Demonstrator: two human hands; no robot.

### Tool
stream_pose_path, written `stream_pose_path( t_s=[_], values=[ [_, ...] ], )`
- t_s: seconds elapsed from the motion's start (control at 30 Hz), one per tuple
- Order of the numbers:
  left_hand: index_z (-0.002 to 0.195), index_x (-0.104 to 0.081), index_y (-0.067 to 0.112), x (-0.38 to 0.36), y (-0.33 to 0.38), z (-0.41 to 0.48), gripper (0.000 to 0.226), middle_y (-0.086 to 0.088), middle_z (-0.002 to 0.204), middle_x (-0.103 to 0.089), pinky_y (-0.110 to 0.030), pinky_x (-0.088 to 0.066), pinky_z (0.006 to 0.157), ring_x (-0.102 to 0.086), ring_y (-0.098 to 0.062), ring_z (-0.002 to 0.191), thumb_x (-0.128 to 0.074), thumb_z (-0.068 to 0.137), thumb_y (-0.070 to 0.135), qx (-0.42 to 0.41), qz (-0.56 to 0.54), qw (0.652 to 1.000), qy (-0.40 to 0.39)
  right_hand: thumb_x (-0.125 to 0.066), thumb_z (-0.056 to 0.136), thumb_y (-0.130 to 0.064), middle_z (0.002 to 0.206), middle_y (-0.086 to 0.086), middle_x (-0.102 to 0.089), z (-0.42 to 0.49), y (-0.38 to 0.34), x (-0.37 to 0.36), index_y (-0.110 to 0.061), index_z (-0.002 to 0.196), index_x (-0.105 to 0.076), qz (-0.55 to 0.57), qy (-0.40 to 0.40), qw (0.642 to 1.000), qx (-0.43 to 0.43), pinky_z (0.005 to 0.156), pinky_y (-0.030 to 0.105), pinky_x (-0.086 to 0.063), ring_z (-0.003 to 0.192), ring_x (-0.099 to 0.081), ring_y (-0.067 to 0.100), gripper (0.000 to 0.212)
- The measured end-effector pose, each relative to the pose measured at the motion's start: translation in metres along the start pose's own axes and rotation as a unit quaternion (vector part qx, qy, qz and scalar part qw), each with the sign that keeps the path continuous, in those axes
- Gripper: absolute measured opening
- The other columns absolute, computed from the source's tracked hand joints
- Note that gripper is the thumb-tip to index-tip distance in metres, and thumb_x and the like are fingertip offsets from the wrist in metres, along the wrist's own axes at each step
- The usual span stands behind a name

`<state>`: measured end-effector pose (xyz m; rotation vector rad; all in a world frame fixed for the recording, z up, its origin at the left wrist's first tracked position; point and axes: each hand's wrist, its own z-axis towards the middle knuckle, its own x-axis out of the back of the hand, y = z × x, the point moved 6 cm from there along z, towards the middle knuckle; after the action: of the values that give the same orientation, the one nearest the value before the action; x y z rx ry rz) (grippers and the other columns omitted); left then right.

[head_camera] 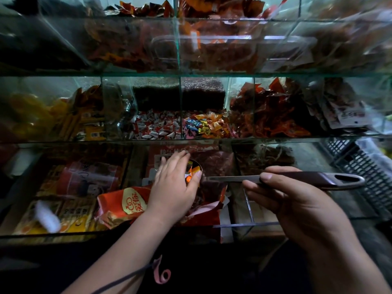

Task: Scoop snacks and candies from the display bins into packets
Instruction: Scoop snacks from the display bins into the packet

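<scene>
Right hand [297, 198], nearest: fingers [248, 184] curled tight round the scoop [231, 178] handle, thumb on top, shaft level, pointing left. Scoop is metal with a brown handle. Its bowl sits over the front middle of the lowest shelf and is mostly covered by the left hand [174, 185]. Left fingers [169, 161] are spread and only slightly bent, laid over the bowl, the thumb tip touching the orange and yellow wrapped candies [192, 174] in it. Cannot tell if it pinches any.

Red packet [125, 203] with a gold round print lies just under the left hand, mouth toward the scoop bowl. It touches the wrist side of the hand.

Lowest shelf bins [63, 234]: flat printed snack packs at left, dark reddish snacks behind the scoop.

Middle shelf, left to right: yellow packs [42, 115], red-white wrapped candies [154, 127], mixed foil candies [203, 126], red sachets [273, 117].

Top shelf: red-orange snack packs [212, 47], blurred.

Black slatted crate [360, 164] off the right edge.
</scene>
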<state>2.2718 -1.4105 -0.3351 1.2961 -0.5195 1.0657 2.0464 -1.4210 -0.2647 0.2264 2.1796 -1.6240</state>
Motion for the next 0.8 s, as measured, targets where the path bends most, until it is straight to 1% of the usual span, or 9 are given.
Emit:
stream_pose_path(
  t_s=[0.17, 0.23, 0.33, 0.5, 0.57, 0.63, 0.67, 0.73, 0.8],
  values=[
    [0.143, -0.051, 0.016, 0.013, 0.018, 0.032, 0.058, -0.001, 0.149, -0.050, -0.044, -0.022, 0.123, -0.038, -0.017, 0.142, -0.045, 0.097, 0.050, -0.039, -0.016, 0.998, 0.052, -0.068, 0.064, -0.005, 0.063, 0.007, -0.070, 0.002, -0.012, 0.003, -0.006, 0.085, -0.062, 0.042, 0.034, 0.998, 0.029, 0.063, 0.034, -0.064, 0.076, -0.078, 0.036, 0.022],
    [0.142, -0.052, 0.015, 0.019, 0.028, 0.053, 0.058, -0.002, 0.147, -0.051, -0.045, -0.029, 0.119, -0.040, -0.019, 0.140, -0.050, 0.095, 0.049, -0.058, -0.022, 0.996, 0.067, -0.066, 0.074, -0.001, 0.063, 0.004, -0.070, 0.007, -0.017, 0.003, -0.007, 0.088, -0.061, 0.065, 0.054, 0.996, 0.041, 0.063, 0.032, -0.064, 0.078, -0.078, 0.033, 0.016],
    [0.150, -0.042, 0.017, 0.027, 0.039, 0.087, 0.065, -0.003, 0.154, -0.043, -0.038, -0.026, 0.120, -0.034, -0.019, 0.144, -0.047, 0.097, 0.054, -0.064, -0.066, 0.993, 0.070, -0.056, 0.094, 0.000, 0.066, 0.003, -0.069, 0.021, -0.023, 0.003, -0.008, 0.086, -0.059, 0.106, 0.082, 0.990, 0.048, 0.063, 0.029, -0.063, 0.082, -0.079, 0.030, 0.012],
    [0.155, -0.033, 0.020, 0.036, 0.020, 0.118, 0.067, -0.005, 0.159, -0.035, -0.043, -0.026, 0.121, -0.031, -0.022, 0.146, -0.034, 0.101, 0.059, 0.050, -0.236, 0.966, 0.097, -0.059, 0.097, -0.006, 0.090, 0.011, -0.066, 0.066, -0.026, -0.016, -0.008, 0.089, -0.062, 0.169, 0.107, 0.977, 0.073, 0.075, 0.030, -0.064, 0.092, -0.078, 0.031, 0.009],
    [0.154, -0.036, 0.020, 0.034, 0.011, 0.114, 0.066, -0.004, 0.158, -0.038, -0.041, -0.027, 0.120, -0.033, -0.021, 0.145, -0.032, 0.102, 0.060, 0.063, -0.236, 0.964, 0.100, -0.064, 0.095, -0.008, 0.094, 0.011, -0.069, 0.085, -0.021, -0.031, -0.010, 0.094, -0.065, 0.129, 0.101, 0.981, 0.102, 0.082, 0.033, -0.063, 0.096, -0.076, 0.031, 0.001],
    [0.151, -0.039, 0.020, 0.028, 0.006, 0.106, 0.065, -0.004, 0.154, -0.041, -0.032, -0.028, 0.114, -0.036, -0.021, 0.142, -0.032, 0.101, 0.060, 0.054, -0.203, 0.974, 0.086, -0.073, 0.088, -0.011, 0.097, 0.013, -0.074, 0.097, -0.020, -0.038, -0.012, 0.096, -0.070, -0.055, 0.111, 0.972, 0.199, 0.089, 0.040, -0.061, 0.098, -0.075, 0.030, 0.009],
    [0.150, -0.041, 0.019, 0.024, 0.004, 0.101, 0.065, -0.004, 0.152, -0.043, -0.028, -0.028, 0.110, -0.038, -0.020, 0.140, -0.031, 0.100, 0.061, 0.046, -0.191, 0.977, 0.078, -0.074, 0.087, -0.010, 0.097, 0.012, -0.074, 0.098, -0.023, -0.046, -0.010, 0.096, -0.072, -0.194, 0.085, 0.937, 0.278, 0.089, 0.043, -0.059, 0.096, -0.073, 0.027, 0.009],
    [0.147, -0.045, 0.019, 0.018, 0.001, 0.095, 0.064, -0.004, 0.148, -0.046, -0.024, -0.028, 0.105, -0.041, -0.019, 0.136, -0.032, 0.100, 0.060, 0.033, -0.191, 0.979, 0.066, -0.069, 0.091, -0.006, 0.098, 0.010, -0.072, 0.095, -0.014, -0.065, -0.005, 0.100, -0.071, -0.424, -0.023, 0.815, 0.395, 0.086, 0.046, -0.056, 0.094, -0.070, 0.025, 0.010],
    [0.145, -0.047, 0.020, 0.016, 0.000, 0.092, 0.062, -0.002, 0.145, -0.048, -0.022, -0.028, 0.102, -0.043, -0.017, 0.133, -0.032, 0.099, 0.059, 0.027, -0.203, 0.977, 0.061, -0.066, 0.089, -0.006, 0.109, 0.009, -0.069, 0.094, 0.003, -0.070, -0.007, 0.109, -0.068, -0.554, -0.094, 0.716, 0.415, 0.087, 0.046, -0.054, 0.102, -0.066, 0.027, 0.021]
  ],
)
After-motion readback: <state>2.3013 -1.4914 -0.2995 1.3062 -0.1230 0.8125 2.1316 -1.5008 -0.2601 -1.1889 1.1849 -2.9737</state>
